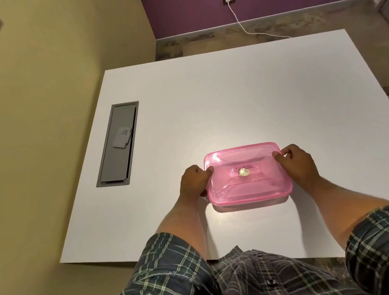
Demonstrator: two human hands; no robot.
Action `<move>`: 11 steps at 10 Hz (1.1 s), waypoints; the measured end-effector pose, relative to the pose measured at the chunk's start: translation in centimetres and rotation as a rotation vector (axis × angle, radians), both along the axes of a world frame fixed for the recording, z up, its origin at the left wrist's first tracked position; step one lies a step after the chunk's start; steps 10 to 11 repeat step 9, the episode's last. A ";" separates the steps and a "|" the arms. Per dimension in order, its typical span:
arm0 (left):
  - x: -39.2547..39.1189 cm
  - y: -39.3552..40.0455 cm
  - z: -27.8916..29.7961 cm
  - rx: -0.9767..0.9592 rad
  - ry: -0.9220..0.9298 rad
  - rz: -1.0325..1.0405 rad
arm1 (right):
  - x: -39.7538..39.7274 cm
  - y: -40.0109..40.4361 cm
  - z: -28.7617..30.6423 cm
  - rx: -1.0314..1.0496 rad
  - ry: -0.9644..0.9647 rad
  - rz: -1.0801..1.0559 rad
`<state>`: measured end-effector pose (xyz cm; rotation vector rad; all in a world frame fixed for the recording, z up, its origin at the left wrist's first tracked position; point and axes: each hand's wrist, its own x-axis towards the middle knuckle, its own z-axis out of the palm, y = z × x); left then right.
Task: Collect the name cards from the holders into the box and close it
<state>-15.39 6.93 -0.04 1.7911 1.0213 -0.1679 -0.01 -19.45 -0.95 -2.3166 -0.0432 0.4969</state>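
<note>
A translucent pink plastic box (248, 174) with its lid on sits on the white table (208, 102), near the front edge. A small pale sticker and dark handwriting show at the lid's centre. My left hand (193, 182) grips the box's left end, thumb on the lid's edge and fingers curled down the side. My right hand (297, 163) holds the right end the same way, thumb on the lid. No name cards or holders are in view; what lies inside the box cannot be made out.
A grey cable hatch (117, 144) is set into the table's left side, with a small white card-like piece (122, 140) lying in it. A white charger cable (248, 30) runs from a wall socket across the floor behind the table. A yellow wall stands at the left.
</note>
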 end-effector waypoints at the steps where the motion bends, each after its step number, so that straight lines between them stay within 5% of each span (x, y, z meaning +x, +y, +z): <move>1: 0.1 0.4 0.1 0.013 -0.005 -0.005 | 0.2 0.3 0.0 -0.001 0.002 0.003; 5: 2.8 3.4 1.5 0.136 0.046 -0.032 | 1.1 2.0 1.3 0.055 0.030 0.003; 8: 4.7 3.1 4.6 0.135 0.279 -0.278 | 2.5 1.8 3.7 -0.148 0.105 0.187; 9: 6.0 3.5 6.2 0.363 0.277 -0.352 | 4.1 2.3 5.0 -0.335 -0.133 0.245; 11: 6.0 3.5 6.2 0.363 0.277 -0.352 | 4.1 2.3 5.0 -0.335 -0.133 0.245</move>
